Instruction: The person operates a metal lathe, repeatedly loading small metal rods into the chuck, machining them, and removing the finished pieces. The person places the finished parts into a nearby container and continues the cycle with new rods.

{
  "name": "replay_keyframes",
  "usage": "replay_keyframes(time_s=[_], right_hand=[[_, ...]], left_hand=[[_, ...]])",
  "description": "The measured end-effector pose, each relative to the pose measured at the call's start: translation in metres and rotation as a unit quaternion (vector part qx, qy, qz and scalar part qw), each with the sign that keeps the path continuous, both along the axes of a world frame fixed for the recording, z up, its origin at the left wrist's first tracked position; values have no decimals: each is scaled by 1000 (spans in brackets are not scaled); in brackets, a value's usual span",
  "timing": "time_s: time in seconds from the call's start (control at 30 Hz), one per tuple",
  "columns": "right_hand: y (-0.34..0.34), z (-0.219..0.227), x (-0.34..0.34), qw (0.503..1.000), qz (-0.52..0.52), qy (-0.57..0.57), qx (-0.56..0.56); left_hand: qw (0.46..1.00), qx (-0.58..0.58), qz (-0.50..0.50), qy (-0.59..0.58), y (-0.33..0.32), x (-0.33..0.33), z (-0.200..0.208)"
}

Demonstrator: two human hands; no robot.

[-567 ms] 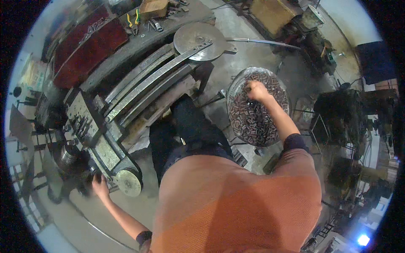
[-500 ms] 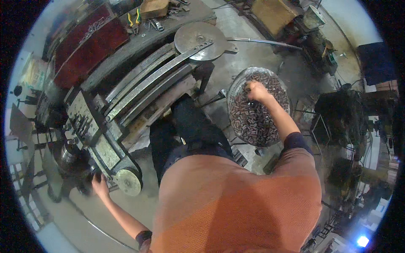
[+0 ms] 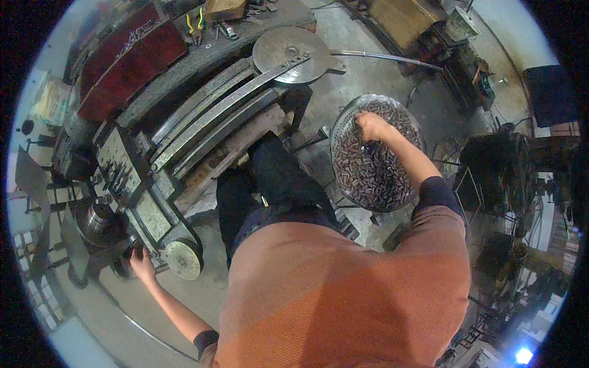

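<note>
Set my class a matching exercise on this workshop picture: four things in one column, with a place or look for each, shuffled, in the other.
1. right hand
2. left hand
3. pliers
4. large disc

A. partly yellow and green
B. at the basin of small metal parts
C. grey and round
D. near the small wheel

Right pairs: 1-B; 2-D; 3-A; 4-C

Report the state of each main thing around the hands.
Small brownish metal pieces: loose, jumbled.
Oval silvery perforated metal basin: holding pieces, some wall bare.
Yellow-handled pliers: lying, handles spread.
Right hand: fingers bent, hold unclear.
Left hand: beside grey metal machine, grip unclear.
</note>
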State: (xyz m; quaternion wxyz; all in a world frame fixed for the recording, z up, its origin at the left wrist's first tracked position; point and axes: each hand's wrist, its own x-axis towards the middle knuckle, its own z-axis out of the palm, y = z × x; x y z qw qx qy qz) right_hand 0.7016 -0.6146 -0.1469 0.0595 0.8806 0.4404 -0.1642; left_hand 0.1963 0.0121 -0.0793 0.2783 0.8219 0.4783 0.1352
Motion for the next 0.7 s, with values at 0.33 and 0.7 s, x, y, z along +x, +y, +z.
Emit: replay_keyframes(time_s=[0.33, 0.7], right_hand=[[11, -18, -11, 986, -166, 17, 20], [44, 67, -53, 909, -166, 72, 375]], left_hand=[[995, 87, 26, 47, -21, 17, 15], [996, -6, -87, -20, -43, 16, 76]])
